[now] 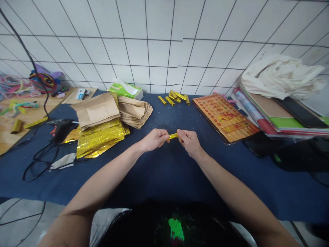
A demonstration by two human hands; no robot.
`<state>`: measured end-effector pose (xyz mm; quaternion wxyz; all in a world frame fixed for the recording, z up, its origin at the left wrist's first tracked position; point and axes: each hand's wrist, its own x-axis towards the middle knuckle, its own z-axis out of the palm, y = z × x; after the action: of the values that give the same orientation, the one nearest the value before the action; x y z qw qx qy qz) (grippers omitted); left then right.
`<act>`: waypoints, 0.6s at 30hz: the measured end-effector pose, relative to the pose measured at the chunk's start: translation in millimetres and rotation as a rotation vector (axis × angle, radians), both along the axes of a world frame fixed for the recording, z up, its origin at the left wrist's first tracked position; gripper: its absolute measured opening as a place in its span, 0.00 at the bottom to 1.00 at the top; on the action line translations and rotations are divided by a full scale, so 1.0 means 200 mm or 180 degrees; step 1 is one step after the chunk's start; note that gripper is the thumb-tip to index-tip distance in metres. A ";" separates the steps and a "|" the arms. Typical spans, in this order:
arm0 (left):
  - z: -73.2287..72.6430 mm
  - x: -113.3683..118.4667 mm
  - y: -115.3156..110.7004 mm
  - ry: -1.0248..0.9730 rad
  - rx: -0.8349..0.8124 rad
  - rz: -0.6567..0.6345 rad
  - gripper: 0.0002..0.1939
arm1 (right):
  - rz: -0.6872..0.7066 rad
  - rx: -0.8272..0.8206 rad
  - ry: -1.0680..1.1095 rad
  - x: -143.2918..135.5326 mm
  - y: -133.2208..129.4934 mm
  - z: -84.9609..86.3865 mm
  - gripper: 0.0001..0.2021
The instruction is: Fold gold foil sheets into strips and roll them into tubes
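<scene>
Between my two hands a narrow gold foil strip or roll is held level, one end in each pinch. My left hand grips its left end with the fingers closed. Its right end is in the closed fingers of my right hand. Whether the piece is flat or rolled I cannot tell, since fingers cover both ends. Beyond the hands, several small gold rolls lie in a loose heap near the tiled wall. Gold foil sheets and brown paper bags are stacked to the left.
A glue gun with a looping black cord lies at the left, by a wooden board. A green tissue box stands at the back. On the right are an orange-gold printed pack, notebooks, a phone and white cloth.
</scene>
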<state>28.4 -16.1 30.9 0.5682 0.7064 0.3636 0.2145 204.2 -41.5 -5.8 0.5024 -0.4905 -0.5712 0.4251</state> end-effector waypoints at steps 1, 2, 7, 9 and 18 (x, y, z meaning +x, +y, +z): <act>0.00 0.00 0.00 -0.0007 -0.0036 -0.0009 0.15 | -0.0005 -0.0008 0.0032 0.00 0.00 0.00 0.24; 0.00 0.00 0.01 -0.0023 -0.0086 -0.0022 0.15 | -0.0016 -0.0023 0.0073 0.00 0.00 0.00 0.24; -0.03 -0.01 0.03 -0.0235 -0.0133 0.0129 0.16 | -0.0119 -0.0063 0.0227 -0.01 0.00 0.00 0.24; -0.04 -0.01 0.03 -0.0326 -0.0098 0.0250 0.17 | -0.0140 -0.0053 0.0222 -0.01 0.00 0.00 0.24; -0.03 -0.05 0.07 -0.0717 -0.0114 0.0711 0.15 | -0.0646 -0.0212 0.0913 0.04 0.04 0.04 0.23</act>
<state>18.8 -1.6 24.5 0.5905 0.6228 0.3776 0.3476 211.5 -33.4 1.8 0.6025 -0.4963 -0.4268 0.4566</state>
